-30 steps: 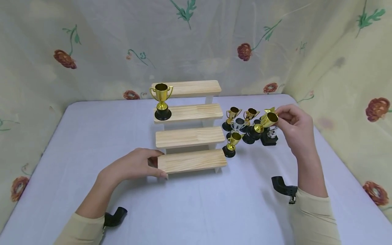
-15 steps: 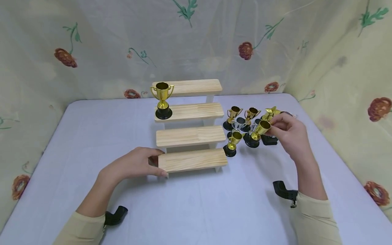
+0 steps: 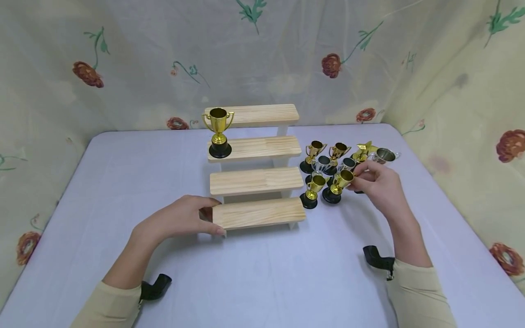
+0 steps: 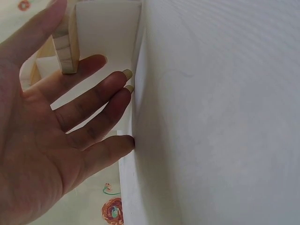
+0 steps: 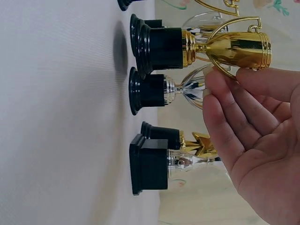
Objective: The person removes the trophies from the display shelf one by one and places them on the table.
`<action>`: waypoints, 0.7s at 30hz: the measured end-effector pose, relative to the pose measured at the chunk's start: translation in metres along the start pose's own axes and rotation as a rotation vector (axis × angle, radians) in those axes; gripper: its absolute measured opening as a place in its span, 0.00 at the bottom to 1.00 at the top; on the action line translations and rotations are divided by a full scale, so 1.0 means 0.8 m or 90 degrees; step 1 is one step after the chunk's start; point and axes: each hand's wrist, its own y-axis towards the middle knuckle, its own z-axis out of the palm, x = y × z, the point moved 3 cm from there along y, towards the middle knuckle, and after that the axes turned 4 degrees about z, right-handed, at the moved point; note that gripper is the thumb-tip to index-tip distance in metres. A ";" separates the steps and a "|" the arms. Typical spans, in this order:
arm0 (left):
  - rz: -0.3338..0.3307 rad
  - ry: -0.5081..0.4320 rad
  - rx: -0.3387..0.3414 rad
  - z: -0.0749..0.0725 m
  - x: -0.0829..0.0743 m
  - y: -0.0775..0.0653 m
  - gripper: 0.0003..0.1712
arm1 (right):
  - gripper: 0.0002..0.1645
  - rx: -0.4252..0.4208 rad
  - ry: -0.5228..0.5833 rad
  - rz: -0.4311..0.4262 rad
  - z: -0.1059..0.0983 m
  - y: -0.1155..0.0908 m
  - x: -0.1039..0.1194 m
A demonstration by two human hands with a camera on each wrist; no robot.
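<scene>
My right hand (image 3: 379,184) pinches one handle of a gold trophy cup (image 5: 239,49) with a black base. The cup leans slightly in the head view, its base close over the table at the front of the trophy group. At the left end of the lowest step of the wooden stepped stand (image 3: 258,214) is my left hand (image 3: 180,218), thumb at the front and fingers behind. In the left wrist view the board's end (image 4: 65,51) lies between thumb and index finger, with the other fingers (image 4: 93,98) extended below it. Another gold trophy cup (image 3: 218,125) stands upright on the second-highest step, at its left.
Right of the stand, several small trophies are grouped: a front gold cup (image 3: 315,187), bronze-coloured cups (image 3: 315,149), silver cups (image 3: 321,164), a gold star trophy (image 3: 362,150) and a larger silver cup (image 3: 384,156). Floral cloth (image 3: 270,59) hangs behind the white-covered table (image 3: 262,282).
My right hand has carried the gold trophy cup left and toward me, lowering it beside the front gold cup. The left hand has kept its place on the stand.
</scene>
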 end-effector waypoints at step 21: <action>0.006 -0.009 0.006 0.001 0.000 0.000 0.31 | 0.09 0.004 -0.071 0.005 0.006 -0.003 -0.002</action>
